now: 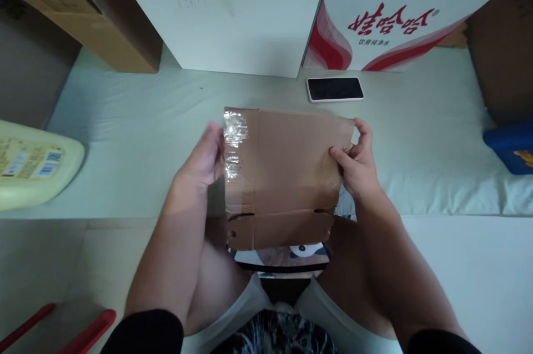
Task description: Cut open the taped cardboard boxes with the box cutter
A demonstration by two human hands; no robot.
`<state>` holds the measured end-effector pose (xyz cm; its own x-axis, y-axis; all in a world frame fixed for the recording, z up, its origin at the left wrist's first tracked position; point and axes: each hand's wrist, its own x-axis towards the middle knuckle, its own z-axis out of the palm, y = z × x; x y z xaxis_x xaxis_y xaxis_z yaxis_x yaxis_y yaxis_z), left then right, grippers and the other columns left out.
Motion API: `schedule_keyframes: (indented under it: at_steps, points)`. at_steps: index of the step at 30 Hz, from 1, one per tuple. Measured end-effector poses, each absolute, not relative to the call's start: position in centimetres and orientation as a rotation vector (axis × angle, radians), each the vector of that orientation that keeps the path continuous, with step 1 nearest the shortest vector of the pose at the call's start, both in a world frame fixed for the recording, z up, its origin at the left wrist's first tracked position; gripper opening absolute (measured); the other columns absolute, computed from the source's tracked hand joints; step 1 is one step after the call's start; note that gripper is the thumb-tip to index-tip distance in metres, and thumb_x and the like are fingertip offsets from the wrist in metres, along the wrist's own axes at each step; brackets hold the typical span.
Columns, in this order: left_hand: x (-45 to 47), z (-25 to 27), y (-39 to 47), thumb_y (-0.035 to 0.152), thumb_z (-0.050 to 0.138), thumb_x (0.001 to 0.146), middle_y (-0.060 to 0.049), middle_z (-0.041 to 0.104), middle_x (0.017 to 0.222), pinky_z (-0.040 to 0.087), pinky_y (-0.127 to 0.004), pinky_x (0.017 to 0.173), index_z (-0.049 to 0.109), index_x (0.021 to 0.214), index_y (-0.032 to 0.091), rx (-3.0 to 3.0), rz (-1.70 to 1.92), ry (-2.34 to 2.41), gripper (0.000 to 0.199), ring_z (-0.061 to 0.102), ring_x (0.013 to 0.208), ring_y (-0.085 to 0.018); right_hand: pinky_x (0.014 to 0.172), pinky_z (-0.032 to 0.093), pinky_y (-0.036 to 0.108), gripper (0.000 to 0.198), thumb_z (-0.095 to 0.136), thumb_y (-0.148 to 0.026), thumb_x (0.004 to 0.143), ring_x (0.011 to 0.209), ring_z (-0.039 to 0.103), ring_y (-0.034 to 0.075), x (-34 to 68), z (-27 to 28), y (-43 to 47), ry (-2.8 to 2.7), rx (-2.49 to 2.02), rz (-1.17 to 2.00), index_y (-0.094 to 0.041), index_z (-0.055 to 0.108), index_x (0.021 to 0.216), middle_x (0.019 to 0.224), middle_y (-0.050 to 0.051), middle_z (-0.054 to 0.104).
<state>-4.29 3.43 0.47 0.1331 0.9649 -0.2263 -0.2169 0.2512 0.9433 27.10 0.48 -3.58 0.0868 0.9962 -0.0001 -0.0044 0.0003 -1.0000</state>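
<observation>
A flattened brown cardboard box (291, 165) is held up in front of my lap, with creases, slots along its lower flap and shiny clear tape (235, 129) at its upper left. My right hand (358, 162) pinches its right edge, thumb on the front face. Beside the left edge is my left hand (204, 157), blurred, thumb pointing up; the cardboard's edge hides its fingers, so I cannot tell whether it grips. Below the cardboard shows part of a printed surface with a cartoon eye (305, 249), resting between my thighs.
A phone (335, 89) lies on the pale cloth-covered surface (137, 137). Behind stand a white box (233, 15), a red-and-white carton (391, 21) and an open brown box (125, 38). A pale yellow bottle (41, 165) lies left, a blue object (510, 146) right, red handles (89, 334) lower left.
</observation>
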Motion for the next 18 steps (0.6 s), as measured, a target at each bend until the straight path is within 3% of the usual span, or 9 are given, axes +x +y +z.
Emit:
schedule_keyframes:
  at_steps: [2,5,10,15,18]
  points:
    - [-4.3,0.5,3.2,0.053,0.098,0.058,-0.007,0.08,0.096,0.062,-0.041,0.095,0.075,0.105,0.02,1.013,0.898,1.071,0.062,0.076,0.11,-0.033,0.081,0.061,0.036,0.077,0.082,-0.047,0.083,0.088,0.072,0.02,26.8,-3.6,0.6,-1.104,-1.277,1.115,-0.04,0.037,0.145,0.112,0.0,0.072]
    - [-4.4,0.6,2.8,0.03,0.101,0.053,-0.005,0.081,0.099,0.063,-0.039,0.096,0.074,0.108,0.019,1.033,0.838,1.09,0.062,0.077,0.106,-0.029,0.078,0.061,0.035,0.068,0.083,-0.045,0.081,0.087,0.073,0.02,27.0,-3.4,0.8,-1.088,-1.291,1.074,-0.036,0.049,0.139,0.109,0.001,0.074]
    - [-5.5,0.6,3.5,0.023,0.092,0.06,-0.003,0.08,0.089,0.064,-0.029,0.07,0.075,0.099,0.021,0.772,1.259,1.137,0.042,0.078,0.078,-0.021,0.065,0.06,0.028,0.04,0.074,-0.055,0.084,0.073,0.072,0.015,29.1,-2.9,1.6,-0.827,-1.249,1.115,-0.027,0.067,0.111,0.093,0.001,0.076]
    - [-6.4,0.0,5.4,0.023,0.08,0.077,-0.002,0.082,0.102,0.064,-0.034,0.099,0.072,0.099,0.024,0.557,1.687,1.031,0.024,0.08,0.104,-0.021,0.056,0.059,0.027,0.05,0.082,-0.07,0.072,0.062,0.07,0.015,28.8,-2.6,1.9,-0.789,-1.147,1.307,-0.026,0.07,0.093,0.077,-0.001,0.074]
    - [-6.1,-0.5,6.0,0.02,0.076,0.081,-0.004,0.081,0.103,0.063,-0.033,0.1,0.071,0.095,0.023,0.507,1.693,1.068,0.015,0.08,0.104,-0.02,0.048,0.053,0.026,0.054,0.091,-0.071,0.062,0.052,0.063,0.014,26.8,-2.7,1.1,-0.908,-1.144,1.481,-0.024,0.069,0.077,0.06,-0.002,0.067]
